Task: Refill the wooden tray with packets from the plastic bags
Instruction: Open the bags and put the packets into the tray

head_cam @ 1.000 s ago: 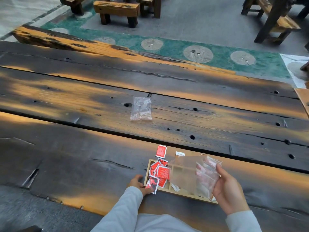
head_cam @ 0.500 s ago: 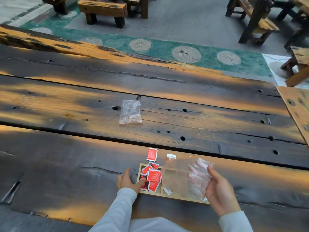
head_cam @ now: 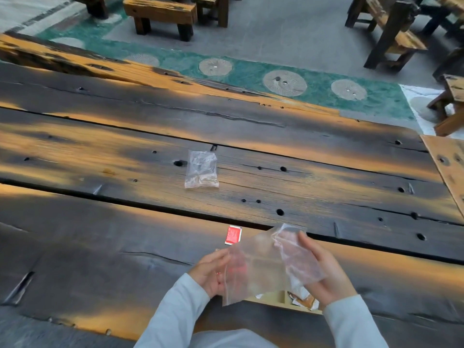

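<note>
My left hand [head_cam: 211, 275] and right hand [head_cam: 326, 272] grip a thin, crinkly clear bag [head_cam: 266, 264] above the pale wooden tray [head_cam: 276, 297] — rough dark plank table [head_cam: 100, 234] stretches beyond.

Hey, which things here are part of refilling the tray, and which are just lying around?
Part of the job:
- clear bag, with left hand and right hand on it
- wooden tray beneath it
- packets in the tray
- red packet loose on the table
- second bag farther away

Just lying about:
- bench
- green floor strip
</note>
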### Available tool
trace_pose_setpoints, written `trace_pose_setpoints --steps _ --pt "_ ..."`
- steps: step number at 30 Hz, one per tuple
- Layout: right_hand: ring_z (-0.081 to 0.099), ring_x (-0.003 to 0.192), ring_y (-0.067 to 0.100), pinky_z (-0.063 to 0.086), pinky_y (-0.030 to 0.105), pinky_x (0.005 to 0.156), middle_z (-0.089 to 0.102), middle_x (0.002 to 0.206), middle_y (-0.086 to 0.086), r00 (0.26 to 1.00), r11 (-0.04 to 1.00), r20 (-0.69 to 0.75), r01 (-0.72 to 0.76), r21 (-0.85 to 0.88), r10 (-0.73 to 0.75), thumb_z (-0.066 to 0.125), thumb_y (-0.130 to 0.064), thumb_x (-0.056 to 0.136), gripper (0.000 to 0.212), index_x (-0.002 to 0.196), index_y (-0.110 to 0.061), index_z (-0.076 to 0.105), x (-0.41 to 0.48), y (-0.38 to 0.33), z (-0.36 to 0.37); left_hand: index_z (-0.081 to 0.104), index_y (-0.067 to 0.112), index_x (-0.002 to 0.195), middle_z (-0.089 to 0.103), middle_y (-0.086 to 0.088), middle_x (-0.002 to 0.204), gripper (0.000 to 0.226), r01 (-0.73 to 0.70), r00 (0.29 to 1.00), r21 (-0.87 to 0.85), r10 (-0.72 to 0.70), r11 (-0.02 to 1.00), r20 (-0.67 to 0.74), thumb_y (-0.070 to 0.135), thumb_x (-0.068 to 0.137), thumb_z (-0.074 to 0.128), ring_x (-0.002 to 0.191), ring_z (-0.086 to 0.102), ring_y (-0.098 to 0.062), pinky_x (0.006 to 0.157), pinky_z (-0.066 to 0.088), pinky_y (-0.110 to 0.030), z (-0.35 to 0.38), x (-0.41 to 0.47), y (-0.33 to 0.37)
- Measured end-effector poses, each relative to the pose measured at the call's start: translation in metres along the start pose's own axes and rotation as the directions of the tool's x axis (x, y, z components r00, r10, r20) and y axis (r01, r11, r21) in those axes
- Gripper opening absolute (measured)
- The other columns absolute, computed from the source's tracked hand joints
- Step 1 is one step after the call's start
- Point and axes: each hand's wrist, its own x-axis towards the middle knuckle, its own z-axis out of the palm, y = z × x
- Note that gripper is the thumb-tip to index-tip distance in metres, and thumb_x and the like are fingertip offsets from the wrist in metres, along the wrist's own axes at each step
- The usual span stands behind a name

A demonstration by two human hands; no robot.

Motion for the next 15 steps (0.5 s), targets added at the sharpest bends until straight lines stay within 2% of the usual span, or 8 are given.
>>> trace_pose_setpoints --steps 1,3,6,10,11,13,15 --pt "0.079 0.082 0.027 0.065 0.034 0.064 0.080 0.098 0.019 1.000 1.000 -0.013 -0.003 -0.007 0.003 0.050 -0.027 0.103 0.042 0.109 0.005 0.077 0.002 -0.002 0.001 0.064 0.005 0.129 0.072 -0.020 0.117 0.053 -0.016 1.000 0.020 0.016 1.000 -0.008 0.017 0.078 0.076 0.108 0.069 -0.039 0.098 0.051 -0.061 -0.002 -0.002 0.003" --pt "0.080 0.083 0.028 0.066 0.037 0.068 0.080 0.098 0.019 1.000 1.000 -0.012 -0.011 0.003 0.011 0.053 -0.028 0.099 0.040 0.103 0.002 0.080 0.004 -0.005 0.001 0.069 0.003 0.116 0.077 -0.017 0.100 0.045 -0.054 0.997 0.043 0.056 0.998 -0.046 0.008 0.072 0.075 0.089 0.074 -0.032 0.087 0.057 -0.051 -0.007 -0.005 0.009" --pt "0.079 0.089 0.028 0.065 0.039 0.078 0.078 0.108 0.021 1.000 0.998 -0.022 0.019 0.059 -0.018 0.058 -0.027 0.092 0.041 0.117 0.001 0.071 0.011 -0.006 -0.005 0.070 0.006 0.107 0.077 -0.015 0.093 0.050 -0.131 0.989 0.007 0.131 0.991 -0.073 0.007 0.061 0.089 0.082 0.076 -0.030 0.076 0.062 -0.044 -0.012 -0.007 0.021" --pt "0.081 0.084 0.025 0.067 0.033 0.069 0.079 0.107 0.021 0.994 1.000 -0.112 0.004 -0.013 -0.005 0.052 -0.026 0.102 0.031 0.117 -0.005 0.069 0.022 0.002 -0.015 0.066 0.007 0.111 0.079 -0.012 0.092 0.057 -0.245 0.942 -0.108 0.210 0.963 -0.260 0.007 0.059 0.089 0.078 0.077 -0.025 0.068 0.064 -0.037 -0.017 0.002 0.043" --pt "0.081 0.086 0.025 0.067 0.032 0.071 0.078 0.111 0.021 0.992 0.999 -0.126 -0.014 -0.038 0.009 0.050 -0.026 0.104 0.032 0.118 -0.006 0.069 0.024 0.005 -0.016 0.066 0.007 0.110 0.079 -0.011 0.091 0.054 -0.277 0.927 -0.151 0.223 0.949 -0.302 0.009 0.061 0.088 0.077 0.078 -0.023 0.067 0.063 -0.034 -0.017 0.006 0.051" --pt "0.081 0.087 0.025 0.066 0.032 0.072 0.078 0.114 0.021 0.987 0.997 -0.157 -0.044 -0.062 0.034 0.050 -0.026 0.105 0.032 0.120 -0.006 0.069 0.029 0.011 -0.022 0.065 0.007 0.109 0.077 -0.011 0.094 0.033 -0.332 0.898 -0.206 0.242 0.920 -0.368 0.003 0.078 0.076 0.073 0.077 -0.020 0.063 0.062 -0.029 -0.018 0.016 0.067" --pt "0.081 0.088 0.025 0.066 0.031 0.072 0.078 0.113 0.020 0.981 0.995 -0.189 -0.057 -0.079 0.041 0.051 -0.026 0.105 0.031 0.119 -0.007 0.070 0.032 0.016 -0.025 0.063 0.008 0.107 0.071 -0.014 0.107 0.017 -0.361 0.886 -0.247 0.248 0.899 -0.393 0.002 0.091 0.064 0.079 0.075 -0.020 0.062 0.062 -0.026 -0.020 0.026 0.086"
